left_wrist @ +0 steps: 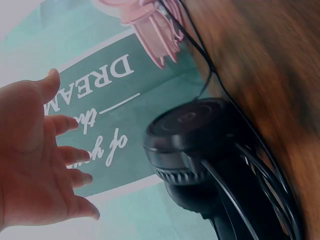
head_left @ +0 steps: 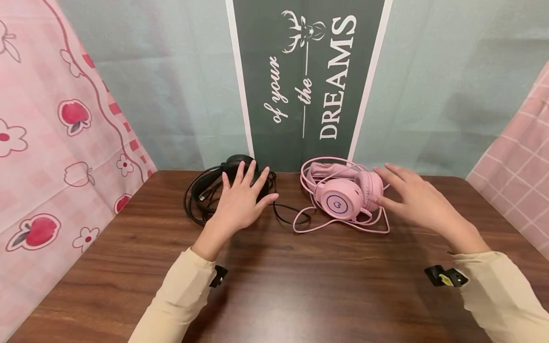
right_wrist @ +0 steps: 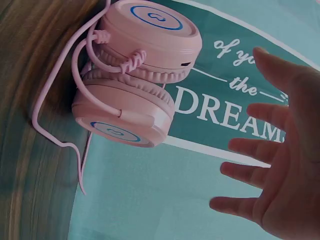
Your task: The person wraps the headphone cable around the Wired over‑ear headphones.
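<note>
A pair of black headphones (head_left: 205, 190) lies at the back of the wooden table, left of centre, with its black cable (head_left: 286, 214) trailing right. Over it my left hand (head_left: 240, 202) is held with fingers spread; in the left wrist view a gap separates the palm from the black ear cup (left_wrist: 190, 135). To the right lies a pair of pink headphones (head_left: 340, 197), its pink cable (head_left: 343, 225) looped around it. My right hand (head_left: 418, 202) hovers at its right side, fingers extended and holding nothing. The right wrist view shows both pink ear cups (right_wrist: 150, 35) apart from the fingers.
The brown table (head_left: 274, 286) runs back to a grey-green curtain (head_left: 171, 85) with a dark lettered panel (head_left: 300, 152). Pink printed cloth (head_left: 38, 181) hangs on the left, and pink checked cloth (head_left: 519, 157) on the right. Beige sleeves with dark wrist mounts (head_left: 446, 276) cover both forearms.
</note>
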`<move>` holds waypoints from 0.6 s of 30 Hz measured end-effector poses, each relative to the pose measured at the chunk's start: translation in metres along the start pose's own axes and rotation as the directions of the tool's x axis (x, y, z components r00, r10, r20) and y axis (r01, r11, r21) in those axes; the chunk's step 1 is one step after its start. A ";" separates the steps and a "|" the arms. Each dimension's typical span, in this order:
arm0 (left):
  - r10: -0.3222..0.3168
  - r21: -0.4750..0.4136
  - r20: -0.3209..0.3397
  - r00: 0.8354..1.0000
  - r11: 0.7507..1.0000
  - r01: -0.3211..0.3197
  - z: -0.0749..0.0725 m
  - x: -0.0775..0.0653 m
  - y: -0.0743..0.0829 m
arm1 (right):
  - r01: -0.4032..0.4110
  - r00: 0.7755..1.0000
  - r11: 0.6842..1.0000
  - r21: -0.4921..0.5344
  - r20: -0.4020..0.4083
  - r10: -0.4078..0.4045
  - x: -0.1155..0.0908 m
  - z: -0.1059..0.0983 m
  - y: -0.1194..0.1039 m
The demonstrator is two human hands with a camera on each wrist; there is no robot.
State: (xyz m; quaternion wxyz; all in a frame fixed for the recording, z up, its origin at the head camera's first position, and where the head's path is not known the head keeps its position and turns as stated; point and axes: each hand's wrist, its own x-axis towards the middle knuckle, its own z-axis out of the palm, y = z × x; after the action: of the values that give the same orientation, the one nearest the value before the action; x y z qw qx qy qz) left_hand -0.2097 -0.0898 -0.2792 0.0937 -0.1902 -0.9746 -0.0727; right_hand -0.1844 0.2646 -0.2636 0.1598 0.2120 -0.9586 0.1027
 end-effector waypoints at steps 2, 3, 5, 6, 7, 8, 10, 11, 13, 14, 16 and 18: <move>0.009 -0.040 0.014 1.000 0.999 -0.008 -0.001 0.003 0.003 | -0.010 1.000 0.999 0.048 -0.014 0.011 0.003 -0.002 0.002; 0.013 -0.059 0.023 1.000 0.998 -0.012 -0.002 0.005 0.004 | -0.021 0.999 0.997 0.073 -0.025 0.022 0.004 -0.002 0.003; 0.020 -0.100 0.044 0.999 0.995 -0.016 -0.003 0.008 0.007 | -0.048 0.998 0.992 0.118 -0.041 0.054 0.006 -0.001 0.007; 0.022 -0.121 0.054 0.998 0.993 -0.015 -0.004 0.010 0.008 | -0.076 0.996 0.987 0.141 -0.044 0.083 0.007 0.000 0.009; 0.020 -0.141 0.068 0.997 0.990 -0.011 -0.004 0.011 0.009 | -0.094 0.993 0.982 0.162 -0.050 0.103 0.008 0.001 0.012; 0.020 -0.155 0.077 0.997 0.988 -0.007 -0.004 0.013 0.010 | -0.117 0.990 0.976 0.184 -0.050 0.128 0.008 0.002 0.015; 0.018 -0.183 0.089 0.996 0.983 -0.001 -0.004 0.016 0.012 | -0.168 0.983 0.959 0.229 -0.031 0.179 0.008 0.005 0.020; 0.019 -0.197 0.093 0.996 0.980 0.000 -0.003 0.018 0.013 | -0.189 0.980 0.950 0.248 -0.018 0.199 0.008 0.007 0.023; 0.017 -0.233 0.098 0.995 0.972 0.007 -0.001 0.022 0.015 | -0.216 0.975 0.936 0.278 0.011 0.222 0.008 0.011 0.028; 0.014 -0.252 0.099 0.995 0.968 0.011 0.000 0.024 0.015 | -0.226 0.973 0.930 0.289 0.021 0.230 0.008 0.013 0.030; 0.005 -0.296 0.098 0.995 0.955 0.025 0.004 0.027 0.016 | -0.240 0.970 0.920 0.309 0.038 0.240 0.008 0.017 0.034; -0.016 -0.341 0.093 0.996 0.939 0.047 0.008 0.030 0.017 | -0.244 0.969 0.915 0.320 0.047 0.242 0.008 0.021 0.037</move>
State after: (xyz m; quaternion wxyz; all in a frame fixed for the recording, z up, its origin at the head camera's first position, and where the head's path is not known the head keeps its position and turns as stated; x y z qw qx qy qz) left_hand -0.2313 -0.0617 -0.2789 0.0148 -0.1910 -0.9532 -0.2341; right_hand -0.2127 0.2893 -0.2850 0.1060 0.1149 -0.9481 0.2768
